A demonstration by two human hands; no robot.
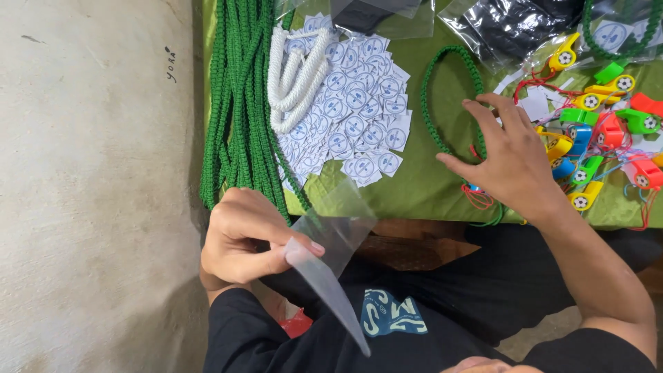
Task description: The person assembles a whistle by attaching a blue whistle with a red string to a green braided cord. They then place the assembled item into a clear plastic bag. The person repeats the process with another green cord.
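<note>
My left hand (242, 238) grips a clear plastic bag (331, 255) between thumb and fingers, held over my lap just off the table's front edge. My right hand (507, 155) lies on the green tablecloth (421, 186), fingers spread and touching a looped green braided cord (442, 90). A small blue whistle with a thin red string (476, 195) peeks out under its palm.
A bundle of long green braided cords (238, 103) lies at the table's left, with white cords (297, 76) on a heap of round-printed paper tags (359, 110). Several coloured whistles (601, 131) pile up at right. Clear bags with dark contents (511, 24) sit at the back.
</note>
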